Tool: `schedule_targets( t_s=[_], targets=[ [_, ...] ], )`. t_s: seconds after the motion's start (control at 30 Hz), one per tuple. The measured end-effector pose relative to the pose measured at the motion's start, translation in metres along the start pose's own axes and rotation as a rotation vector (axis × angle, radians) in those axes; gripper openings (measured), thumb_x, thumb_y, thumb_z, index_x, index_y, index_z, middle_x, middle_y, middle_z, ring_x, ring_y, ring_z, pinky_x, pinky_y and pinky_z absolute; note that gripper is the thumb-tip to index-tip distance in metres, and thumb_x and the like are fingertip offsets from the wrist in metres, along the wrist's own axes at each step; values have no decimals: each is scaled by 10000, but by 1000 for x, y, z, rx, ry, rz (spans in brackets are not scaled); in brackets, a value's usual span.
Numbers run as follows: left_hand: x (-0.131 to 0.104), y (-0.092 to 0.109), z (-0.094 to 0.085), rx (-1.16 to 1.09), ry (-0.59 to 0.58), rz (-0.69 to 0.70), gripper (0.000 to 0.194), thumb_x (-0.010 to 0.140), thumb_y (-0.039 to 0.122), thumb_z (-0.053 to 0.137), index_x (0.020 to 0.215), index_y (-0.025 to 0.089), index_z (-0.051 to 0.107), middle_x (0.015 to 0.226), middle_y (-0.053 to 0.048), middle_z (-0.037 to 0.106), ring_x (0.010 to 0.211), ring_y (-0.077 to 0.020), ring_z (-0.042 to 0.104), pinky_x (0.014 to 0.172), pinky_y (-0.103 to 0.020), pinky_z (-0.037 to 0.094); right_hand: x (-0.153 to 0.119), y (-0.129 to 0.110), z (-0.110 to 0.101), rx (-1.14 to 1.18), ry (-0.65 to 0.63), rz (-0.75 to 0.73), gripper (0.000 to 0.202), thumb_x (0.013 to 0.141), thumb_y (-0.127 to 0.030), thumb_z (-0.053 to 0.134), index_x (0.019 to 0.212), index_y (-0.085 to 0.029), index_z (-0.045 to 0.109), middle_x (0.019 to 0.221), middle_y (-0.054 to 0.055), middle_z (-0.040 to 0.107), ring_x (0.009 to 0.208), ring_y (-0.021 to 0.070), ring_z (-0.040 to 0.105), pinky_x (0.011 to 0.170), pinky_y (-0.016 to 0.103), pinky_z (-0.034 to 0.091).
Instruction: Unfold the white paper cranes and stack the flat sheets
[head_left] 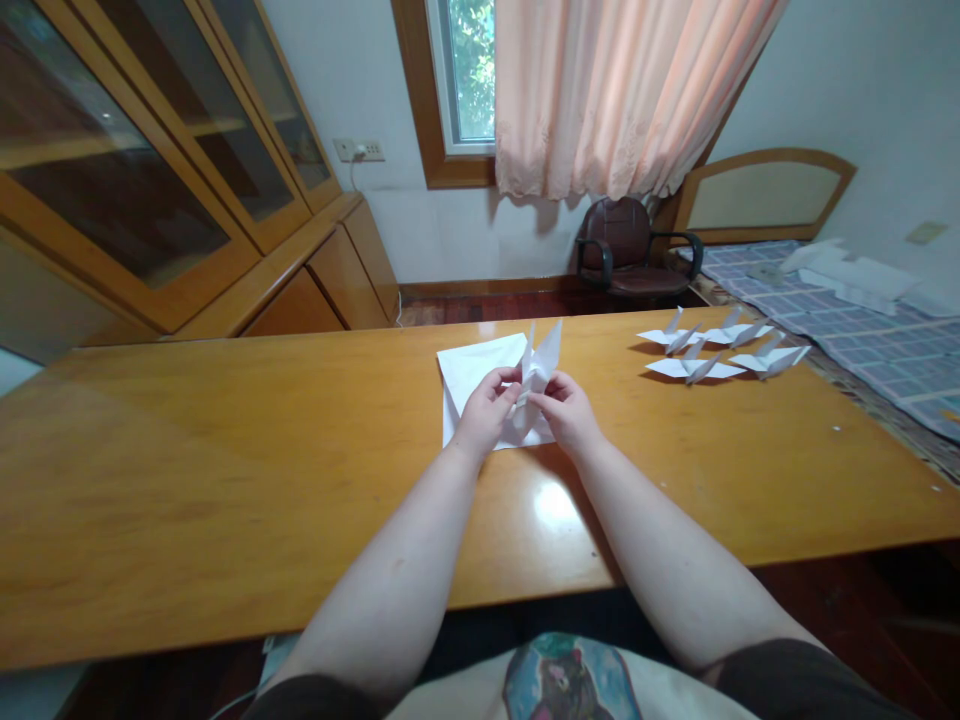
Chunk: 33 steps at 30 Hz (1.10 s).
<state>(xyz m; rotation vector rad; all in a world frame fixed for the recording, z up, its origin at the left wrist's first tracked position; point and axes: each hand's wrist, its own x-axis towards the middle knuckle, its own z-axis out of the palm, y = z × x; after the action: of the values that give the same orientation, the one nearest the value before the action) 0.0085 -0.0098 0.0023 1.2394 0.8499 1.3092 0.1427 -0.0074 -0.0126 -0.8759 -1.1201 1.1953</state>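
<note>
Between my two hands is a white folded paper crane [541, 366], held upright with two pointed parts sticking up. My left hand [487, 408] pinches its left side with thumb and fingers. On the other side, my right hand [571, 410] grips it the same way, thumb toward the middle. Beneath them white paper sheets [472, 368] lie on the wooden table [262, 470]. Part of the crane's lower body is hidden by my fingers.
Several finished paper cranes [694, 368] stand at the table's far right. Beyond the table are a brown office chair [626, 245] and a bed [832, 300] with a checked cover. A glass-door cabinet [285, 260] lines the left wall.
</note>
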Motion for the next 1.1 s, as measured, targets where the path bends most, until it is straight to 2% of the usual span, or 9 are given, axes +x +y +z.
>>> schedule_targets(
  t_s=[0.13, 0.27, 0.33, 0.47, 0.63, 0.87, 0.93, 1.0, 1.1],
  targets=[
    [1, 1, -1, -3, -34, -40, 365, 692, 379, 704, 977, 189, 579, 883, -23, 619, 718, -124, 558, 645, -234, 448, 0, -1, 0, 24, -10, -6, 264, 604, -341, 760, 763, -216, 590, 725, -22, 617, 673, 141, 554, 682, 288, 449],
    [3, 1, -3, -40, -79, -63, 342, 769, 468, 599, 943, 173, 586, 868, -39, 627, 788, -149, 574, 714, -265, 463, 0, 0, -2, 21, -23, -3, 255, 595, -325, 758, 766, -224, 598, 722, -27, 619, 677, 144, 557, 688, 290, 451],
    [3, 1, -4, -22, -78, -60, 342, 759, 484, 605, 896, 170, 589, 840, -30, 618, 791, -148, 572, 739, -271, 461, 1, 1, -2, 4, -13, 2, 258, 583, -331, 759, 752, -225, 596, 718, -26, 619, 685, 152, 562, 696, 300, 458],
    [2, 1, -3, -44, -78, -96, 362, 698, 444, 687, 901, 177, 550, 857, -16, 598, 764, -133, 570, 697, -258, 469, 0, -2, -1, 20, 3, 20, 275, 576, -344, 764, 757, -223, 595, 724, -23, 627, 686, 157, 569, 684, 308, 467],
    [1, 1, 0, -96, -77, -94, 431, 668, 381, 734, 990, 174, 537, 990, -62, 592, 846, -148, 578, 695, -241, 475, -1, -3, 0, 48, -13, 22, 255, 593, -330, 763, 761, -222, 605, 724, -27, 629, 667, 141, 565, 674, 292, 454],
    [0, 1, 1, -49, -137, -99, 307, 680, 263, 714, 923, 166, 553, 857, -25, 603, 828, -147, 570, 751, -263, 451, 0, -3, -2, 56, -27, -6, 249, 569, -313, 771, 724, -221, 599, 697, -30, 622, 664, 148, 562, 670, 295, 453],
    [0, -1, 1, -23, -112, -78, 259, 684, 242, 690, 898, 168, 565, 849, -17, 603, 819, -148, 569, 766, -275, 446, 0, -3, -3, 60, -40, -14, 231, 593, -342, 752, 728, -221, 610, 709, -22, 627, 680, 153, 567, 686, 302, 456],
    [2, -3, 0, -30, -64, -51, 225, 690, 238, 661, 885, 174, 570, 857, -14, 606, 829, -155, 575, 784, -295, 449, -1, -2, -4, 79, -32, -20, 221, 672, -423, 677, 743, -221, 622, 711, -6, 629, 675, 158, 570, 673, 309, 461],
    [4, -3, 1, -114, -18, -54, 214, 691, 248, 632, 885, 184, 566, 883, -19, 620, 846, -172, 592, 788, -331, 472, -1, -4, -5, 40, 45, -64, 286, 785, -491, 534, 774, -223, 633, 704, 13, 622, 641, 153, 561, 632, 308, 466]
  ],
)
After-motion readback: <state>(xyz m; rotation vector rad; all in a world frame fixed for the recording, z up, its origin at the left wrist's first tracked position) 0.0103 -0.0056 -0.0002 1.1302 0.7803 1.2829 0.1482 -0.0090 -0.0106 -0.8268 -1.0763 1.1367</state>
